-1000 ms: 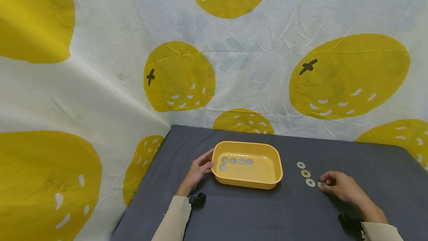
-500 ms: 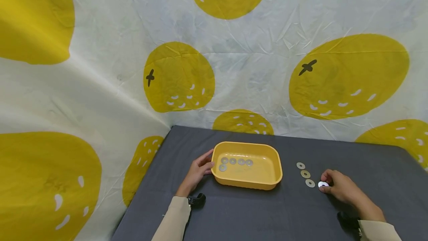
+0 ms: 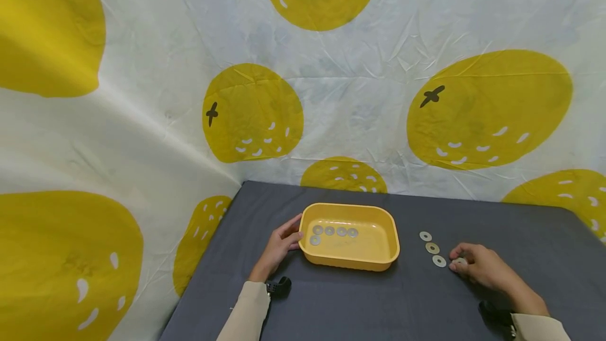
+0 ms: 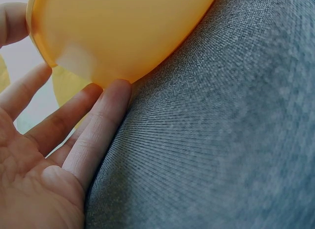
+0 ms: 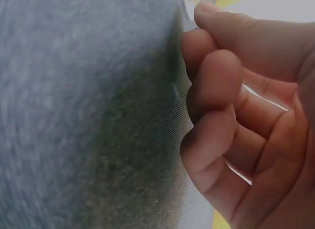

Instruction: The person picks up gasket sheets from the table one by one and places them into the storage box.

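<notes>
A yellow plastic tray (image 3: 352, 264) stands on the grey cloth, with several flat metal washers (image 3: 329, 231) lying inside on its left part. My left hand (image 3: 276, 249) is at the tray's left end; in the left wrist view its fairly straight fingers (image 4: 106, 123) touch the outer wall. To the right of the tray, my right hand (image 3: 483, 267) pinches a silver washer (image 3: 460, 261) between thumb and fingertips, low over the cloth. Only a bright bit of its edge (image 5: 190, 5) shows in the right wrist view. The other right fingers (image 5: 216, 79) are curled.
Between tray and right hand lie three loose washers in a slanting row: a silver one (image 3: 425, 236), a brass-toned one (image 3: 432, 248) and another silver one (image 3: 439, 261). Grey cloth (image 3: 360, 309) covers the table. A white curtain (image 3: 350, 120) with yellow fruit prints hangs behind and at left.
The washer at my right fingertips tilts and flashes bright half a second ago, then looks duller now, with my fingers shifted slightly on it. The left hand and tray stay put.
</notes>
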`<state>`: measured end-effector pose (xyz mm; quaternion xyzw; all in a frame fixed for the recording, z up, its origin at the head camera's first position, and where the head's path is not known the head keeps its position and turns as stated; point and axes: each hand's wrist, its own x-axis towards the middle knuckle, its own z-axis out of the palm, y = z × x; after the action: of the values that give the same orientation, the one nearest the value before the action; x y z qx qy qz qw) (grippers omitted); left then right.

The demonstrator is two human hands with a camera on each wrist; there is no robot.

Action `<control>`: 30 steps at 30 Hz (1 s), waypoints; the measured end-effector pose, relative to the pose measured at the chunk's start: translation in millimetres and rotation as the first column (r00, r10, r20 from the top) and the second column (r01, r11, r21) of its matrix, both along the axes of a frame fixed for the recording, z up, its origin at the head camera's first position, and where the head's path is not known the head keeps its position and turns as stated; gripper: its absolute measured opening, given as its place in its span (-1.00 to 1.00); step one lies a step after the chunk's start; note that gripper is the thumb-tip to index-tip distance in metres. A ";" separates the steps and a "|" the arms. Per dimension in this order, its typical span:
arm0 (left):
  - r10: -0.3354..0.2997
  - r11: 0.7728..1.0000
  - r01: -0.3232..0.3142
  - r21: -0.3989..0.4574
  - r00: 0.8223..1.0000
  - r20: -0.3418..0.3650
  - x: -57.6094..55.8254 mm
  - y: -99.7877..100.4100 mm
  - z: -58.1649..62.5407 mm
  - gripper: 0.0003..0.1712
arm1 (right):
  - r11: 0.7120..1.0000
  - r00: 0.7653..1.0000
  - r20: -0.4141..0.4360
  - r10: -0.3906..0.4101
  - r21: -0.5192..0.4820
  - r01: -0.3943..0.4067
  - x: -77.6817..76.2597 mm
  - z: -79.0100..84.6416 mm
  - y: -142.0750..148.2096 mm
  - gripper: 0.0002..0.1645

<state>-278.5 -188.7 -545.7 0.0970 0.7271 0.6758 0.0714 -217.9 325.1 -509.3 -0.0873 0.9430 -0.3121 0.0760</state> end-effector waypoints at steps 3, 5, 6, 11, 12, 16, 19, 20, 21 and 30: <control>0.001 1.000 -0.001 0.000 1.000 -0.001 0.3 0.1 -0.2 -0.34 | 1.000 0.999 -0.036 0.003 -0.023 -0.003 0.0 1.9 -1.3 -0.67; 0.004 1.000 -0.004 -0.001 1.000 -0.002 0.5 0.0 0.0 -0.34 | 0.999 0.998 -0.055 0.005 -0.041 -0.008 -0.4 3.5 -2.4 -0.63; 0.003 1.000 -0.003 -0.001 1.000 -0.003 0.6 -0.2 0.1 -0.34 | 0.999 0.998 -0.062 0.007 -0.052 -0.010 -0.6 4.5 -3.0 -0.60; 0.005 1.000 -0.005 -0.011 1.000 -0.003 0.3 -0.6 0.8 -0.32 | 0.994 0.995 -0.100 -0.003 -0.109 -0.008 -1.6 9.1 -8.8 -0.55; 0.005 1.000 -0.005 -0.012 1.000 -0.002 0.2 -0.5 1.1 -0.32 | 0.993 0.994 -0.106 -0.009 -0.119 -0.004 -1.7 10.0 -10.4 -0.54; 0.008 1.000 -0.008 -0.015 1.000 0.003 0.0 0.0 1.7 -0.32 | 0.992 0.991 -0.129 -0.033 -0.128 0.017 -2.3 14.6 -18.3 -0.53; 0.006 1.000 -0.006 -0.019 1.000 -0.001 -0.6 0.6 1.2 -0.32 | 0.993 0.987 -0.154 -0.054 -0.112 0.037 -3.8 18.7 -24.7 -0.55; 0.005 1.000 -0.005 -0.021 1.000 -0.003 -0.7 0.9 1.1 -0.31 | 0.994 0.984 -0.167 -0.059 -0.104 0.042 -4.6 19.6 -26.9 -0.55; 0.003 1.000 -0.003 -0.022 1.000 -0.005 -0.7 1.0 1.1 -0.31 | 0.994 0.982 -0.176 -0.065 -0.097 0.048 -5.3 20.6 -29.1 -0.56; -0.005 1.000 0.005 0.001 1.000 0.007 -1.4 1.9 2.2 -0.31 | 0.995 0.977 -0.198 -0.083 -0.067 0.071 -10.9 30.3 -50.9 -0.54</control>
<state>-279.9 -186.8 -543.5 0.0963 0.7264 0.6763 0.0755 -228.9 274.3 -478.9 -0.0839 0.9388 -0.3325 -0.0344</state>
